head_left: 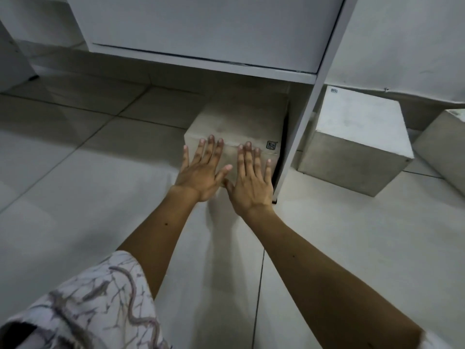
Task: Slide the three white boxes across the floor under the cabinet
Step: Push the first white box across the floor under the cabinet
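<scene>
One white box [239, 122] lies on the tiled floor, partly under the white cabinet [201, 34] and close against the cabinet's right side panel [312, 96]. My left hand [203, 170] and my right hand [251, 182] rest flat against the box's near face, fingers spread and pointing away from me. A second white box [357, 137] stands on the floor just outside the side panel, to the right. The third white box [442, 147] shows only partly at the right edge of the view.
The floor [75, 172] is pale tile with dark grout lines. A white wall [402, 46] rises behind the two boxes on the right. Another white unit [12, 61] stands at the far left. My patterned sleeve [88, 306] fills the lower left corner.
</scene>
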